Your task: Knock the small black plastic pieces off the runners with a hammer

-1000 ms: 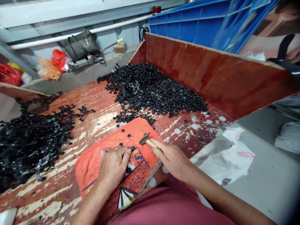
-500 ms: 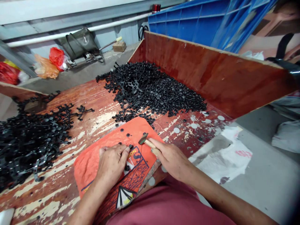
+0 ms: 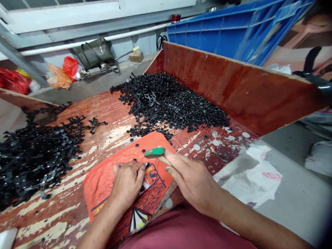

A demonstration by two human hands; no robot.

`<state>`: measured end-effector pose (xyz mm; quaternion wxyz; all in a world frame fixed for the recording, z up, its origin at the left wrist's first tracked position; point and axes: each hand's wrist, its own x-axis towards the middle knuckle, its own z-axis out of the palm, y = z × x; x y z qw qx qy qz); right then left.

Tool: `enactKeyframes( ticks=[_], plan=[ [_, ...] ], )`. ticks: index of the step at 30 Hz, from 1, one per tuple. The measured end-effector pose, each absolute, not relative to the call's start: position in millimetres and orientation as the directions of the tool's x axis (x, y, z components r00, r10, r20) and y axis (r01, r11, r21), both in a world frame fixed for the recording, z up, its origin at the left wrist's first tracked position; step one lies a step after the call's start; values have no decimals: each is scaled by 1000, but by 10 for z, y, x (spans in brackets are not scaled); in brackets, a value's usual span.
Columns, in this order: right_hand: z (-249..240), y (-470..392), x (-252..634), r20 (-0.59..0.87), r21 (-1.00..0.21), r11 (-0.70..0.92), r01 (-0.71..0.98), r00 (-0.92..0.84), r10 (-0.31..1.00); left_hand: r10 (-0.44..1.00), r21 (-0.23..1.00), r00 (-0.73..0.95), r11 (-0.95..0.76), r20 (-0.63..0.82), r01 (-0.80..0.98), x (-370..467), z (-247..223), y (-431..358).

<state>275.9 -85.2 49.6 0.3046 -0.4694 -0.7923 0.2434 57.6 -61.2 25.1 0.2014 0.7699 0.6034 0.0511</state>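
The right hand (image 3: 193, 176) is closed round one green-headed, wooden-handled hammer (image 3: 155, 152) above one orange printed cloth (image 3: 101, 180) (a large dark letter "S" (image 3: 153, 175) is legible), where the left hand (image 3: 127, 180) pinches one small black round part (image 3: 146, 164).

Hammer handle (image 3: 164, 159): is partly covered by the right hand (image 3: 198, 181)
Black part (image 3: 146, 164) at left hand (image 3: 127, 181): is too small to be identified
Left heap (image 3: 38, 155): is cropped by the edge

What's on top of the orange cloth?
Small black pieces lie on the orange cloth, one right at the left hand. The right hand holds a green-headed hammer over the cloth. Anything under the left palm is covered.
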Motion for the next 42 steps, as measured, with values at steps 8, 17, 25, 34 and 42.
enactKeyframes(
  ticks=[8, 17, 25, 34, 42],
  plan=[
    [290, -770, 2663, 107, -625, 407, 667, -443, 890, 953, 386, 278, -215, -117, 897, 579, 213, -631],
    [216, -746, 2659, 103, -616, 390, 684, -422, 901, 954, 343, 275, -220, -121, 913, 584, 167, -642],
    [219, -747, 2672, 60, -575, 393, 717, -442, 895, 957, 344, 265, -211, -118, 915, 590, 165, -647],
    [225, -752, 2608, -11, -655, 315, 687, -424, 905, 953, 360, 278, -218, -123, 907, 572, 157, -651],
    [224, -736, 2659, -34, -789, 226, 571, -409, 912, 931, 296, 338, -363, 134, 884, 135, 532, -607]
  ],
)
